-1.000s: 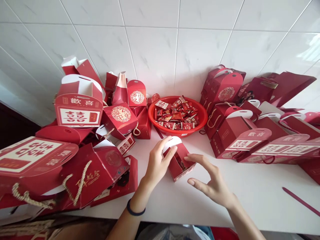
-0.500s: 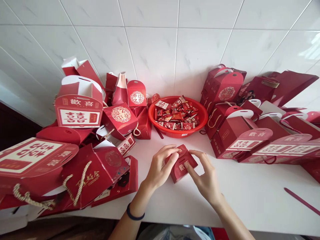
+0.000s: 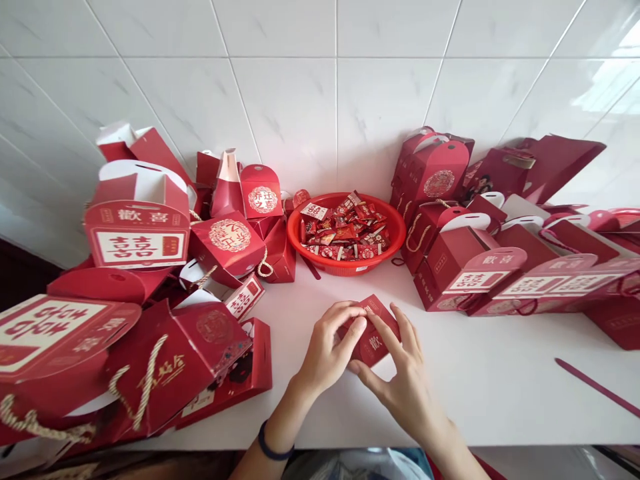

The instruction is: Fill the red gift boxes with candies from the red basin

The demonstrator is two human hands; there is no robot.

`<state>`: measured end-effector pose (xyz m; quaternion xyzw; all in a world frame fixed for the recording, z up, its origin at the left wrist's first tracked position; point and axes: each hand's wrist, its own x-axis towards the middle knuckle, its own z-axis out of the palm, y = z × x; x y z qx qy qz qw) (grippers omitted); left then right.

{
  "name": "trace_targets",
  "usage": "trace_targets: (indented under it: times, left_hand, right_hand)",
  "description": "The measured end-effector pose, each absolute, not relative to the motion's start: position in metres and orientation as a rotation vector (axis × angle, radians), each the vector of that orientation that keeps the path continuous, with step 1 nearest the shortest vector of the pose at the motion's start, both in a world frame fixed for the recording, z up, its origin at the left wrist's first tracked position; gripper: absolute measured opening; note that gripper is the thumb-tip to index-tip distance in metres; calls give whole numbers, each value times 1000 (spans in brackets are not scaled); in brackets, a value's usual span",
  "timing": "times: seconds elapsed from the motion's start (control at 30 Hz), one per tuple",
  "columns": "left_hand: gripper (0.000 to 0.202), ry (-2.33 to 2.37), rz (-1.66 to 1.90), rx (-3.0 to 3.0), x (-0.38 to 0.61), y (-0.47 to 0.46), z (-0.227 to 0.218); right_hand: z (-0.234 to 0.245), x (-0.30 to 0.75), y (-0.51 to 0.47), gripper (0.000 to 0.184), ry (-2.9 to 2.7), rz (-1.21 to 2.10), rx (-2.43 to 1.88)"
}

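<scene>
The small red box [image 3: 376, 341], which stood open a second ago with its contents showing, is now covered by its folded flaps. It is set on the white table [image 3: 475, 393], on the near side of the red basin [image 3: 345, 268] and well apart from it. The box's left side is held between the thumb and bent fingers of the left hand [image 3: 327, 347]. The right hand [image 3: 403, 363] is spread over the top, its forefinger laid on the flap beside the left fingertips, its thumb at the near edge. Closing appears well along; whether the flaps are locked cannot be told, being hidden by the fingers. Wrapped sweets [image 3: 345, 233] are heaped in the basin.
</scene>
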<state>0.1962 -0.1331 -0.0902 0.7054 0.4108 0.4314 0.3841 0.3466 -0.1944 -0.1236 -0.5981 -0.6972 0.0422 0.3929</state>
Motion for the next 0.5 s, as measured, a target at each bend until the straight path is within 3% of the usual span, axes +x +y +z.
trace_targets:
  times: [0.2, 0.37, 0.5]
  left_hand:
    - [37, 824, 862, 1794, 201, -145, -86]
    - [36, 836, 844, 1848, 198, -142, -83]
    - [36, 857, 841, 1852, 198, -138, -84]
  right_hand:
    - [-107, 404, -221, 56, -1665, 141, -1509]
    - [-92, 507, -255, 51, -1165, -349, -1858]
    - [-87, 595, -259, 56, -772, -484, -2131]
